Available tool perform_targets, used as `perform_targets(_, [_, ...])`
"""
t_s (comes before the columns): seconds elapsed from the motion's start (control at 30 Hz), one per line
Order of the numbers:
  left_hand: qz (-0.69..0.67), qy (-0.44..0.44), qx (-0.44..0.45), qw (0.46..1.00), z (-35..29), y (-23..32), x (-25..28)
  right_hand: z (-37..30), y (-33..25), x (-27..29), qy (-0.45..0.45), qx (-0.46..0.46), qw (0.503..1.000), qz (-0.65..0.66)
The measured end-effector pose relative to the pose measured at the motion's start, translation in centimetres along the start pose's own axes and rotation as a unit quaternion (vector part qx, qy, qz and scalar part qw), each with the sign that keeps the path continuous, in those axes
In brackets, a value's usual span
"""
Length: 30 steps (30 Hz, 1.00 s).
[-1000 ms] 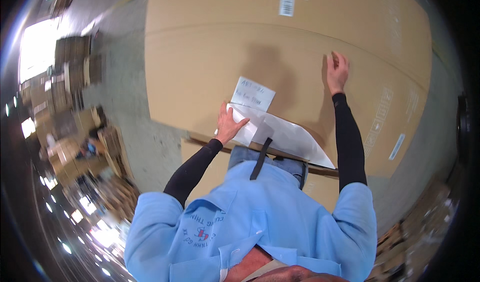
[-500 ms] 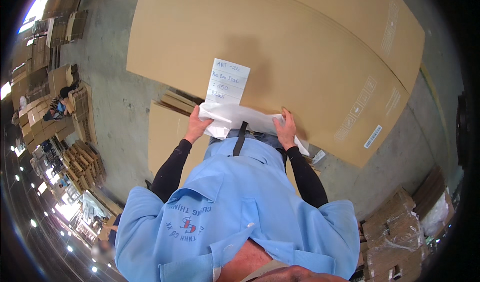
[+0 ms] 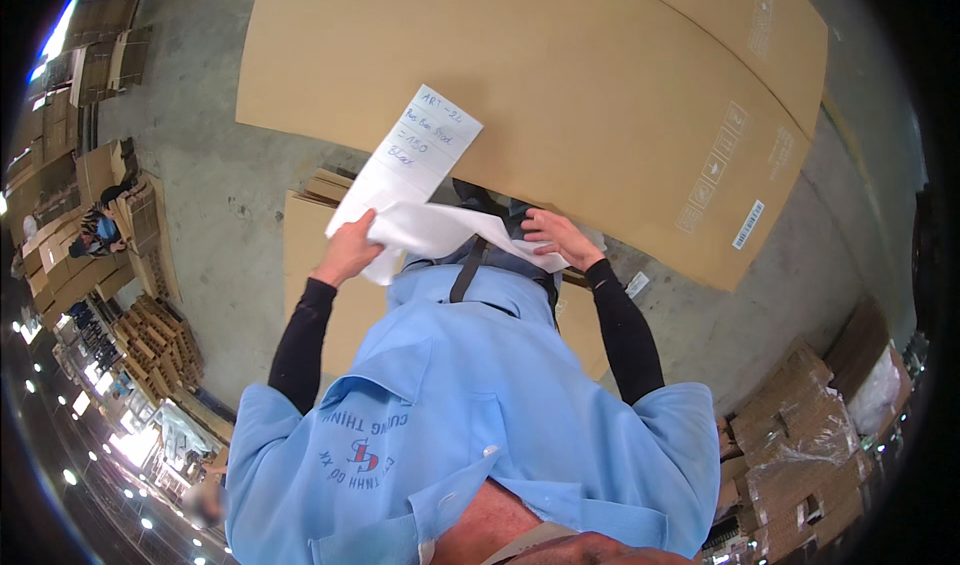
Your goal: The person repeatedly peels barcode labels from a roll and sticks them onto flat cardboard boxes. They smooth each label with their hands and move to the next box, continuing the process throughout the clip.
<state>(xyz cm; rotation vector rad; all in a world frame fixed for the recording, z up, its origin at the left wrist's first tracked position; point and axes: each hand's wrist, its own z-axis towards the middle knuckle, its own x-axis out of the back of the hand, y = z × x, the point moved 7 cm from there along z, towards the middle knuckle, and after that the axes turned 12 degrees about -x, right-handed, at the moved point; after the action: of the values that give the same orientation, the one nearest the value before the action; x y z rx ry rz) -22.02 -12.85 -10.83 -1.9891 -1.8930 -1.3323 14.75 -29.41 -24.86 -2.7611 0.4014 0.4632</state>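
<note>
A sheet of white paper (image 3: 400,170) with handwriting on its far part hangs in front of my waist. Its near part is folded and curls across toward the right. My left hand (image 3: 350,250) pinches the paper's left edge. At the other end, my right hand (image 3: 562,240) has its fingers bent, with the thumb against the narrow right end of the sheet. Beyond the paper lies a large flat brown cardboard sheet (image 3: 480,75) with printed symbols and a barcode label at its right side.
More flat cardboard (image 3: 310,255) lies stacked close to my legs. Stacked cartons (image 3: 800,455) wrapped in film stand at the lower right. Far left, a person (image 3: 98,233) is among cardboard stacks, with a pile of brown pieces (image 3: 160,340) nearer. Grey concrete floor (image 3: 210,195) lies between.
The paper has swung left and tilted, its written end now slanting up to the right. My left hand moved left and slightly nearer. The right hand shifted a little left, fingers turned inward.
</note>
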Motion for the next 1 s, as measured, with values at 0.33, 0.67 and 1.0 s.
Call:
perform_targets(0.33, [-0.031, 0.054, 0.240, 0.969, -21.4, -23.0, -5.4, -0.5, -2.9, -3.3, 0.478, 0.281, 0.637, -0.535])
perform_targets(0.67, [-0.119, 0.230, 0.223, 0.940, -22.7, -23.6, -11.7, 3.9, -7.7, -4.6, 0.460, 0.228, 0.443, -0.735])
perform_targets(1.0, [-0.229, 0.257, 0.159, 0.925, -16.6, -21.1, -10.7, 5.4, -5.6, -7.5, 0.438, 0.321, 0.367, -0.756])
